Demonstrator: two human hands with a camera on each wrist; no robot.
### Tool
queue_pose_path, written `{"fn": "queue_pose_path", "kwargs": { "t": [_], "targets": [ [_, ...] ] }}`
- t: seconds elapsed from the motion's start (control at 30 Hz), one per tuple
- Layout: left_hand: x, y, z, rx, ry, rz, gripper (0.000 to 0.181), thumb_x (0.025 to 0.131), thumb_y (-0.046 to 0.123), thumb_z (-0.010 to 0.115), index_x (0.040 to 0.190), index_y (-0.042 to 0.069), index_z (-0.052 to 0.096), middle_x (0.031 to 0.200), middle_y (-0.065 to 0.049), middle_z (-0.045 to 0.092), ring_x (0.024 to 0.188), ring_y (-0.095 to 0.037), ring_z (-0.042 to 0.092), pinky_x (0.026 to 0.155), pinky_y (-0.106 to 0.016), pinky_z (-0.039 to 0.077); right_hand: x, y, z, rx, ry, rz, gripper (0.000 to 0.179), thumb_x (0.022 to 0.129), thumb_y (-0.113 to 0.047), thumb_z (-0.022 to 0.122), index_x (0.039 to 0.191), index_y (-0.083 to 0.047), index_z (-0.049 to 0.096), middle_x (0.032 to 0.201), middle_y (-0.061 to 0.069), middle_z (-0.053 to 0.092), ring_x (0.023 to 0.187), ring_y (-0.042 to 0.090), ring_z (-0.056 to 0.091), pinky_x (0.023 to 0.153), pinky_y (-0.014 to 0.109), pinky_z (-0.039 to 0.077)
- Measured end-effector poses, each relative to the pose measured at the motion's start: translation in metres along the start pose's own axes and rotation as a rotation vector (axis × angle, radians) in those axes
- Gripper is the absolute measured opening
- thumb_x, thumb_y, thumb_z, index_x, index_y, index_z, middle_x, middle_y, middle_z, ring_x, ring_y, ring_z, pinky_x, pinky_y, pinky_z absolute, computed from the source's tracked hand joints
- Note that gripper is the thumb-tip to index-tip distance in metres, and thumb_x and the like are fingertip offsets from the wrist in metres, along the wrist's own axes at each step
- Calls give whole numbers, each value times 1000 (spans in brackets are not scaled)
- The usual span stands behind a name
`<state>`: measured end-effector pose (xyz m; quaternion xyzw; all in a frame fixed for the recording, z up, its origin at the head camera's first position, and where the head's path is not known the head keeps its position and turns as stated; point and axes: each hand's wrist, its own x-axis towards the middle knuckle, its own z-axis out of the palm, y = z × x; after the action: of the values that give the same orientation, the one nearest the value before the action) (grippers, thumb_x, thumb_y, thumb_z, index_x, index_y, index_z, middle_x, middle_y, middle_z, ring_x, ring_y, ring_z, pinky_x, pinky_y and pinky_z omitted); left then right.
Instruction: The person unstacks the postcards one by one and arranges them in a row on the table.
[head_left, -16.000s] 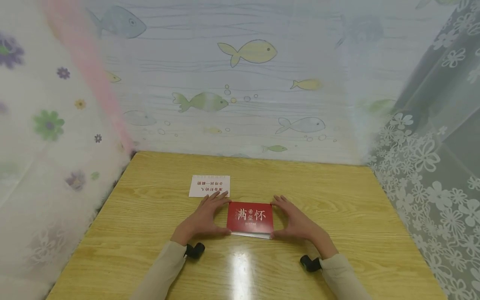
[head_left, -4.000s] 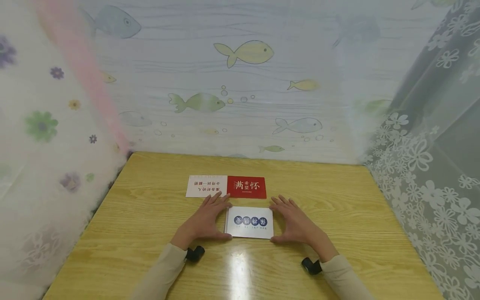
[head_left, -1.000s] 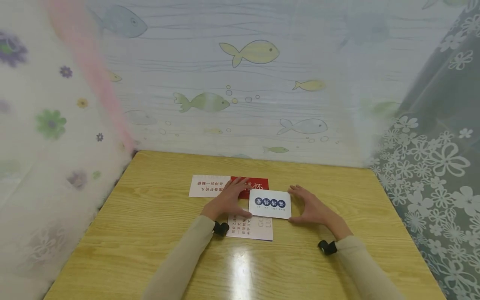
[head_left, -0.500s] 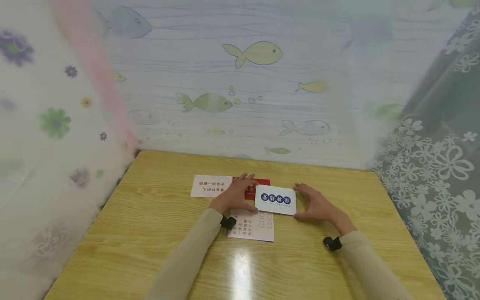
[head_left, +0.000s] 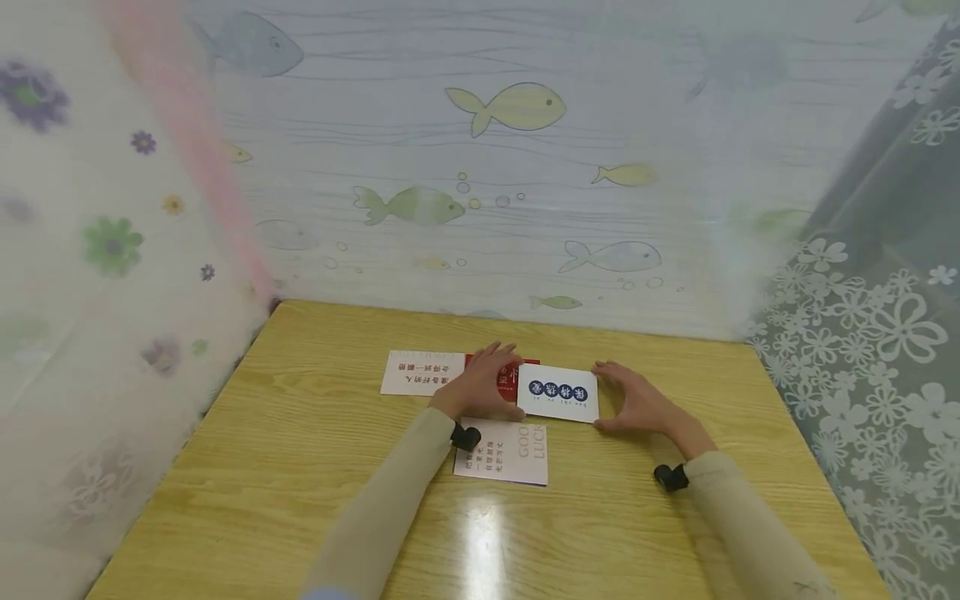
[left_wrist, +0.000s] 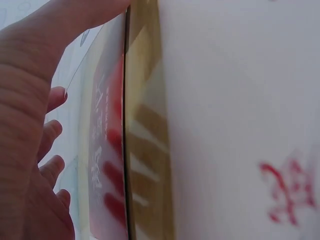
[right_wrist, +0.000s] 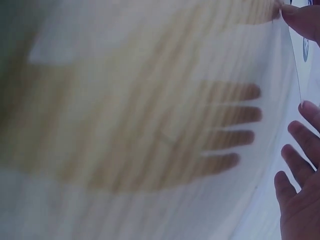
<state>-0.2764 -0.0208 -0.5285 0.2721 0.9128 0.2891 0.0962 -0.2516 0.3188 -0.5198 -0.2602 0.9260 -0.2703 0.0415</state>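
Note:
A white card [head_left: 558,408] with blue circled characters is held by its two short sides, next to the red card's right end. My left hand [head_left: 480,387] pinches its left corners between thumb and fingertip. At the opposite corners my right hand [head_left: 637,404] grips it the same way. Whether the card touches the table cannot be seen. Partly behind my left hand lies a red card [head_left: 507,381] with white characters. A white card with red characters [head_left: 420,372] adjoins it on the left. In the right wrist view, only the held card's thin edge [right_wrist: 294,55] shows.
A pale printed card [head_left: 510,454] lies nearer me, with a dark edge showing beneath it. All this is on a wood-grain table [head_left: 300,467]. A fish-print curtain [head_left: 420,167] hangs behind, with more printed fabric at both sides.
The blue-circle card was lifted from the near pile, uncovering the pale card, and carried back and right beside the red card. Earlier, the red card went from the pile to the back row.

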Motion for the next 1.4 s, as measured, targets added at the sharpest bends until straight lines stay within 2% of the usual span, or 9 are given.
{"fn": "queue_pose_path", "kwargs": {
  "t": [0.17, 0.37, 0.73, 1.13, 1.4],
  "targets": [
    [8, 3, 0, -24, 13, 20, 93, 70, 50, 91, 149, 22, 51, 169, 1, 24, 159, -26, 9, 129, -47, 7, 1, 4, -5, -21, -9, 13, 98, 65, -33, 93, 146, 1, 50, 154, 25, 44, 146, 49, 33, 120, 63, 24],
    [14, 7, 4, -16, -11, -15, 90, 71, 52, 89, 148, 26, 51, 169, 5, 23, 159, -23, 6, 129, -46, 7, 2, 4, -12, -55, -35, 36, 97, 67, -35, 93, 146, 0, 50, 156, 24, 43, 147, 49, 31, 120, 64, 24],
    [29, 12, 10, 55, -17, -11, 92, 71, 56, 88, 149, 23, 51, 168, 3, 27, 159, -23, 10, 129, -41, 5, 0, 12, -20, -67, -43, 36, 95, 67, -35, 92, 144, 3, 51, 152, 28, 45, 145, 52, 32, 119, 66, 25],
    [41, 19, 6, 80, -68, -14, 89, 75, 54, 86, 149, 20, 50, 169, -2, 25, 159, -26, 8, 130, -43, 3, 5, 23, -26, -61, -67, 48, 95, 66, -35, 92, 143, 4, 52, 151, 28, 46, 144, 54, 31, 119, 67, 24],
    [44, 18, 11, 89, -68, -24, 91, 74, 54, 86, 150, 19, 50, 168, -3, 26, 158, -28, 11, 130, -43, 5, 9, 27, -29, -82, -92, 41, 93, 64, -35, 92, 139, 5, 55, 150, 30, 47, 142, 56, 33, 117, 69, 25]
  ]
}}
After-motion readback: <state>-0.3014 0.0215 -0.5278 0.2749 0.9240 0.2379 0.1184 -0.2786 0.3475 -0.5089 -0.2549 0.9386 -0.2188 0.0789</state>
